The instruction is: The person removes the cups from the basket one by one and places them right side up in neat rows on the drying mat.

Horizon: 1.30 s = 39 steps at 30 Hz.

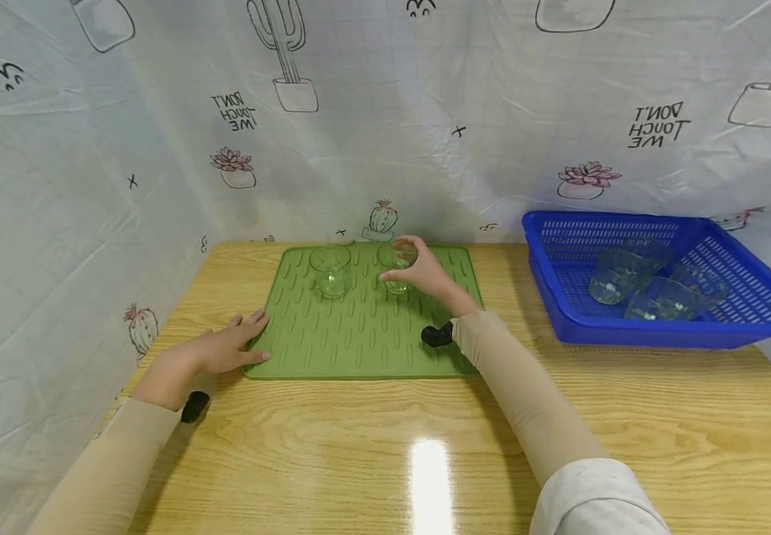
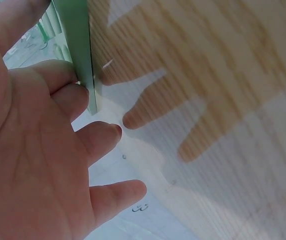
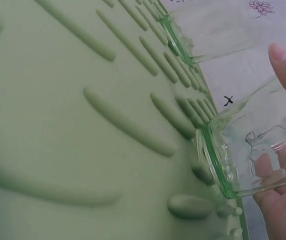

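Observation:
A ribbed green drying mat (image 1: 358, 338) lies on the wooden table. Two clear drinking glasses stand upright near its far edge. My right hand (image 1: 425, 273) curves its thumb and fingers round the right-hand glass (image 1: 396, 281); in the right wrist view that glass (image 3: 253, 150) has its base on the mat, and fingers show through it. The left-hand glass (image 1: 331, 276) stands apart, untouched. At the mat's left edge rests my left hand (image 1: 221, 349), fingers spread and fairly straight. In the left wrist view its fingers touch the mat's rim (image 2: 80, 55).
A blue plastic basket (image 1: 559, 327) sits at the right of the table with several clear glasses (image 1: 662, 301) inside. Behind the mat and at the left hang printed white sheets (image 1: 385, 148). Bare wood (image 1: 305, 453) lies in front of the mat.

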Tool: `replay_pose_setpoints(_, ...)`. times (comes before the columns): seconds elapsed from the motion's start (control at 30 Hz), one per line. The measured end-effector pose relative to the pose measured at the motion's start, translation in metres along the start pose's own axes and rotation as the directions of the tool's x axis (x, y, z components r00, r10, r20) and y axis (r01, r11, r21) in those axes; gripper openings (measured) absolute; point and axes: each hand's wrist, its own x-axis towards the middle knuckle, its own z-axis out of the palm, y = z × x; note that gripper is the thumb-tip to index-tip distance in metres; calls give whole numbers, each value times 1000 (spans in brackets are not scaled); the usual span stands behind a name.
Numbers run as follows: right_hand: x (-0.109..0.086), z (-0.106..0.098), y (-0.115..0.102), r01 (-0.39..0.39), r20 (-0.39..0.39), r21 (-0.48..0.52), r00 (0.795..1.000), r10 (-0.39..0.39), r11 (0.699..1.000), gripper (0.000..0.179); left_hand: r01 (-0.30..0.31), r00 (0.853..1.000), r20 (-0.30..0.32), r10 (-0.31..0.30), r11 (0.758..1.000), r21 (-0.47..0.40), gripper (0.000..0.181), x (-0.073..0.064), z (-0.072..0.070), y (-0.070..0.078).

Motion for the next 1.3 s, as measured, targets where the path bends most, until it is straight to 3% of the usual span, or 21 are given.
replay_pose_setpoints(1.3,-1,-2,7,-7,26,46,1000,6,999,101,-8,1000,-1,8,1000,-4,89,2,2,-3)
